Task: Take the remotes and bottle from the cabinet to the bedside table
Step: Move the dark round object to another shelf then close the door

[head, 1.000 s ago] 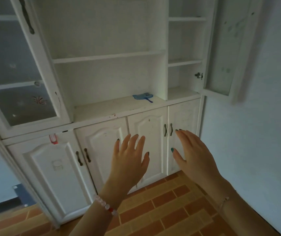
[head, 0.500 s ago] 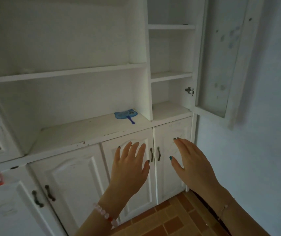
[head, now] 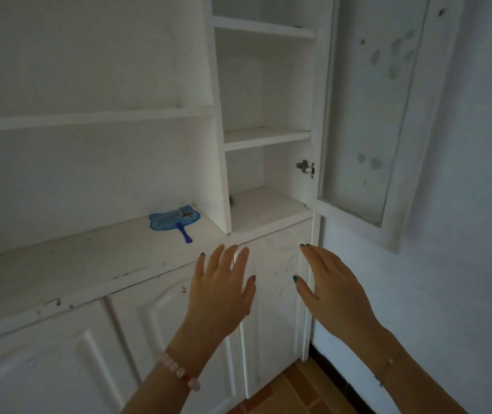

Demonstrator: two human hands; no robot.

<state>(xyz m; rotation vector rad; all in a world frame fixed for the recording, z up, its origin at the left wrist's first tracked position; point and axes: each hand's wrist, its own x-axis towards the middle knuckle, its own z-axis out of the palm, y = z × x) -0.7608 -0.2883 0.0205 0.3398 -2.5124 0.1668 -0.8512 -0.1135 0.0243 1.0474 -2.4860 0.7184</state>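
Nearest to the camera, both hands are raised with fingers spread, and they hold nothing. The left hand (head: 220, 289) wears a bracelet of pale beads (head: 180, 372) at the wrist and shows its back, in front of the lower doors. The right hand (head: 332, 289) is beside it, a little apart, with the palm turned inward and a thin chain (head: 389, 364) on the wrist. Behind them stand the closed lower doors (head: 274, 294) of the white cabinet (head: 89, 121). Above the doors, on the wide ledge (head: 74, 264), lies a small blue fan (head: 174, 221), flat, near the upright divider. Farther back, the narrow shelves (head: 265, 135) on the right are open, and the glass door (head: 361, 109) is swung outward against the wall. I cannot see the remotes or the bottle anywhere in this view.
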